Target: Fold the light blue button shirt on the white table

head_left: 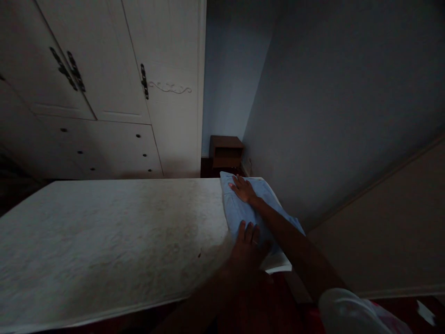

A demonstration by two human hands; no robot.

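A light blue cloth [239,211] lies folded along the right end of a bare white mattress [111,232]. My right hand [243,189] rests flat on the far part of the cloth, fingers stretched out. My left hand [247,248] presses flat on the near part of the cloth, fingers spread. A white edge of fabric shows under the cloth at the near right corner.
A white wardrobe [104,88] with dark handles and drawers stands beyond the mattress. A small brown bedside table [225,150] sits in the corner against the grey wall. A pale headboard panel [382,232] leans at the right. The floor is dark red.
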